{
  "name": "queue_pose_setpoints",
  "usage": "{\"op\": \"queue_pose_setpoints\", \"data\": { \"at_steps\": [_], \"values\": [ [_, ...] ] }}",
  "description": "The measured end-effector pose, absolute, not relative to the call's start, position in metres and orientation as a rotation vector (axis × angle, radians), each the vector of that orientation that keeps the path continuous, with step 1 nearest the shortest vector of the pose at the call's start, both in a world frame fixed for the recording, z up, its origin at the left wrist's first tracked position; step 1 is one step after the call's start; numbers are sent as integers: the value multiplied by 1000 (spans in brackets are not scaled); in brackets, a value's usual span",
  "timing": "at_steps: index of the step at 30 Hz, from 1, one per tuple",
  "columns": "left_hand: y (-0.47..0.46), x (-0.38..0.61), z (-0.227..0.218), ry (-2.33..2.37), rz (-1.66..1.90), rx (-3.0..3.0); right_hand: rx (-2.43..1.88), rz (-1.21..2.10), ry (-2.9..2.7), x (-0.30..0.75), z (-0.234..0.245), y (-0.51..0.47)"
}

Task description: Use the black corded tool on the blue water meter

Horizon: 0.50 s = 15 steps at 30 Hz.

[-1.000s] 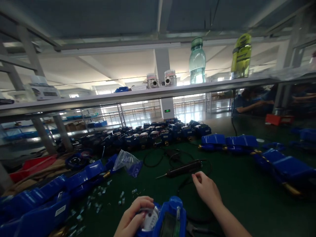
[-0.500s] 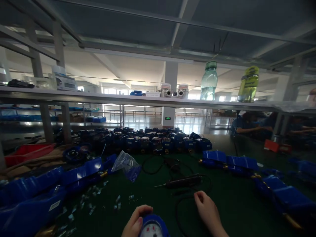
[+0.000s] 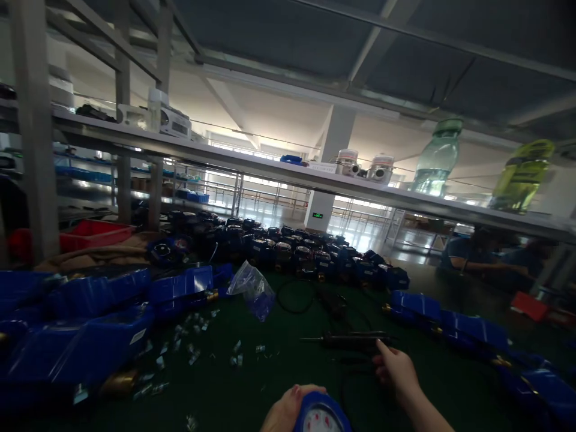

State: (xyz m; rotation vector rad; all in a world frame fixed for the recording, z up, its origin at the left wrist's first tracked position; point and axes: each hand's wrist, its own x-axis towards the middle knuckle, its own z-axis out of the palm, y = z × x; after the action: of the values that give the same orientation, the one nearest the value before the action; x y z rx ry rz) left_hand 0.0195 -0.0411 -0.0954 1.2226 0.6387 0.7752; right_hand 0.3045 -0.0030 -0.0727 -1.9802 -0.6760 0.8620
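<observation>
Meter (image 3: 321,417): low at the front of the green desk (image 3: 279,372), left hand (image 3: 288,414) gripping it.
Right hand (image 3: 396,372): fingers touching the black screwdriver (image 3: 353,341), not closed.
Risk: the screwdriver may roll away; its cord may snag.

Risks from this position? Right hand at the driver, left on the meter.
1. The right hand touches only the rear end of the electric screwdriver; its cable loops close under the hand, so a lift may snag.
2. The left hand holds the blue meter at the frame's edge; the grip is mostly hidden and it may slip.
3. Small loose parts lie scattered on the green mat and are easily swept off.
</observation>
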Motion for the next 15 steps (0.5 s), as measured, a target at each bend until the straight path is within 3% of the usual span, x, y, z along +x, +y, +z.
{"op": "queue_pose_setpoints", "data": {
  "at_steps": [6,15],
  "values": [
    [-42,22,-107,660,805,1199,-1986,1090,-483,308,-68,29],
    [-41,24,-111,575,793,1127,-1763,1127,-270,304,-66,31]
  ]
}}
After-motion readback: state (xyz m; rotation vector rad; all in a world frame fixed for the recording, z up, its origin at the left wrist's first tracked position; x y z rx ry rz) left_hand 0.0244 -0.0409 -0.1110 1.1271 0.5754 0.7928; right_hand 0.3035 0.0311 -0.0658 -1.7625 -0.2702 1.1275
